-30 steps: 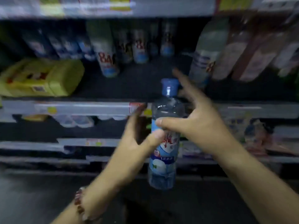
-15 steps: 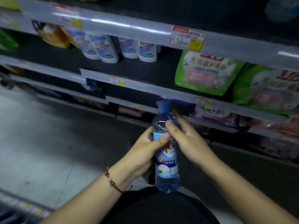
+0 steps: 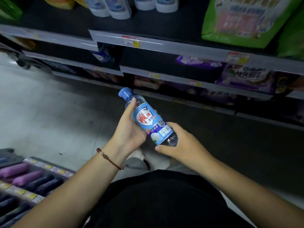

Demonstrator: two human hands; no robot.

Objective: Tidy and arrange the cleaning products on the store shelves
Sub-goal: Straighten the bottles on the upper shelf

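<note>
Fingers: both hands clamped on bottle [image 3: 152, 124]; left hand [image 3: 130, 129] wraps upper body, right hand [image 3: 181, 145] grips base.
Bottle: tilted, cap up-left, held below shelves [image 3: 164, 46], over floor [image 3: 49, 112].

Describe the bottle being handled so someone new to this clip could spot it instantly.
Start at the dark store shelving running across the top; below it, over the grey aisle floor, two hands meet. The left hand grips the upper body and the right hand the base of a clear bottle, tilted cap-up-left. Unlike the white shelf bottles, it has a blue cap and blue label.
</note>
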